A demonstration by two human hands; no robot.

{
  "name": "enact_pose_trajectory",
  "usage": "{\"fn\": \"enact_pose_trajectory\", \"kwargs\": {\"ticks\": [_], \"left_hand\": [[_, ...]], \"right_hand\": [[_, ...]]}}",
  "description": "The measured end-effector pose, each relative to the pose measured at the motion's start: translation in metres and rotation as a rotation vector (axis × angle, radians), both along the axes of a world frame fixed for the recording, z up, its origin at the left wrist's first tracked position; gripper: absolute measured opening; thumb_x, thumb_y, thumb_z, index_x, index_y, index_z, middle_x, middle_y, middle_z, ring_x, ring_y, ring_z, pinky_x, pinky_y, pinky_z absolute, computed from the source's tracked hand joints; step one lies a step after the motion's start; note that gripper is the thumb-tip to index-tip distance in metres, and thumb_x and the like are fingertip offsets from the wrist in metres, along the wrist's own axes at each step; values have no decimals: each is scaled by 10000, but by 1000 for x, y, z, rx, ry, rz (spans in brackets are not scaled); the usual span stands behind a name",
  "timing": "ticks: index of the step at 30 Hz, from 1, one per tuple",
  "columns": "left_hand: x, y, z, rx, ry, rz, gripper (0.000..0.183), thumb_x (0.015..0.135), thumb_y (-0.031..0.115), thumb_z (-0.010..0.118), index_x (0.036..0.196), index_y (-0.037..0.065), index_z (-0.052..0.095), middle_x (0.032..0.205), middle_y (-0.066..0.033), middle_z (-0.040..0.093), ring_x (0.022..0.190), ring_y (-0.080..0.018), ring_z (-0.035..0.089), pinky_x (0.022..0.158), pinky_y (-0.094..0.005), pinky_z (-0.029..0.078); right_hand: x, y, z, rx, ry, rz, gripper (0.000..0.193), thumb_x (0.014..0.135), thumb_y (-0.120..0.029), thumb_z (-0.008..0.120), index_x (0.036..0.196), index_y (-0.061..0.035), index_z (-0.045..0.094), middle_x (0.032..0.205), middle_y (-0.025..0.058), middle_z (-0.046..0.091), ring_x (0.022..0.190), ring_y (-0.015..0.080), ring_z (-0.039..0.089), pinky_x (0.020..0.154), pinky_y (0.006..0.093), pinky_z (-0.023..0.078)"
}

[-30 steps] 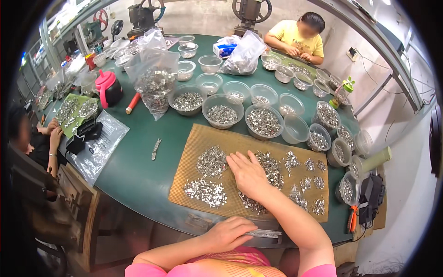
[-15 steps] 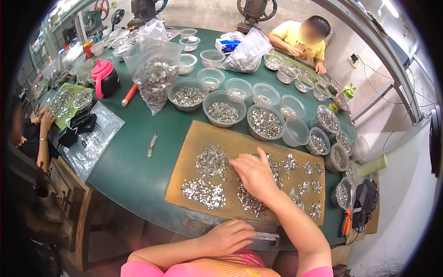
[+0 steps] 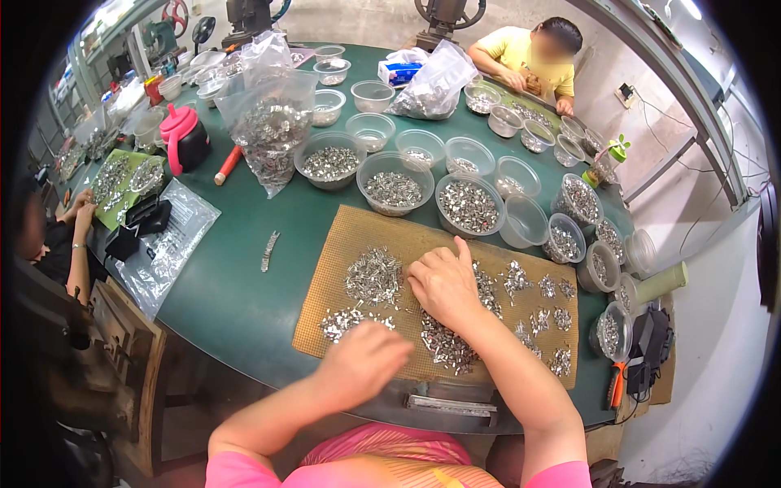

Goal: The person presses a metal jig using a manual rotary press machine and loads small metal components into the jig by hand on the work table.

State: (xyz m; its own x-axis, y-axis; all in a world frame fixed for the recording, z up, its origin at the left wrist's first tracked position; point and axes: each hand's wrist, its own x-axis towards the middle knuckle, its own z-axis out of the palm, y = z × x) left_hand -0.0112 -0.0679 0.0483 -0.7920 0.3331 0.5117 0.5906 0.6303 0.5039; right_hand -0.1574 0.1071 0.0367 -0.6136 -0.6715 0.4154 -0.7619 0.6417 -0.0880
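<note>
My right hand (image 3: 443, 285) reaches over a textured tan mat (image 3: 321, 281), above a large pile of small shiny metal pieces (image 3: 447, 346). Its fingers bend down as in a pinch, with one finger stretched out; whatever they hold is hidden. My left hand (image 3: 364, 363), smeared by motion, is raised over the mat's front edge. Its fingers look curled, but I cannot see if anything is in them. Just beyond it lies a pile of flat silvery pieces (image 3: 350, 320), partly covered by the hand. A heap of thin metal pieces (image 3: 374, 276) sits behind that, left of my right hand.
Several small metal heaps (image 3: 539, 321) occupy the mat's right side. Clear plastic bowls (image 3: 469, 213) of metal parts line its far and right edges. Farther left stand a filled plastic bag (image 3: 272, 122) and a pink-lidded black jug (image 3: 184, 138). Two co-workers sit around the green table (image 3: 220, 301).
My left hand has lifted from the table's front edge and moved forward and left, over the mat's edge. My right hand has shifted slightly right, its fingers bent more downward.
</note>
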Motion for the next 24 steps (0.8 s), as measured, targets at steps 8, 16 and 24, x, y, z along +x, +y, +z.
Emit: {"fn": "enact_pose_trajectory", "kwargs": {"ticks": [8, 16, 24], "left_hand": [[-55, -11, -17, -281, -46, 87, 140, 820, 124, 722, 949, 82, 687, 913, -67, 582, 943, -283, 579, 806, -411, 518], [-65, -17, -15, -158, 21, 100, 114, 823, 60, 720, 884, 66, 624, 851, -112, 600, 857, -340, 596, 735, -448, 496], [-42, -16, 6, 181, -300, 147, 102, 888, 1, 674, 986, 22, 651, 884, -111, 637, 801, -252, 652, 698, -340, 511]], "right_hand": [[64, 61, 38, -235, -284, -6, 73, 861, -119, 735, 914, -98, 689, 840, 54, 705, 827, 259, 664, 1045, 495, 425], [145, 125, 41, -281, -529, -71, 87, 849, -98, 733, 931, -103, 703, 833, 30, 706, 816, 239, 682, 1002, 471, 464], [183, 136, 16, -334, -592, -119, 100, 856, -78, 751, 947, -89, 711, 1043, 35, 749, 986, 240, 692, 1003, 439, 455]]}}
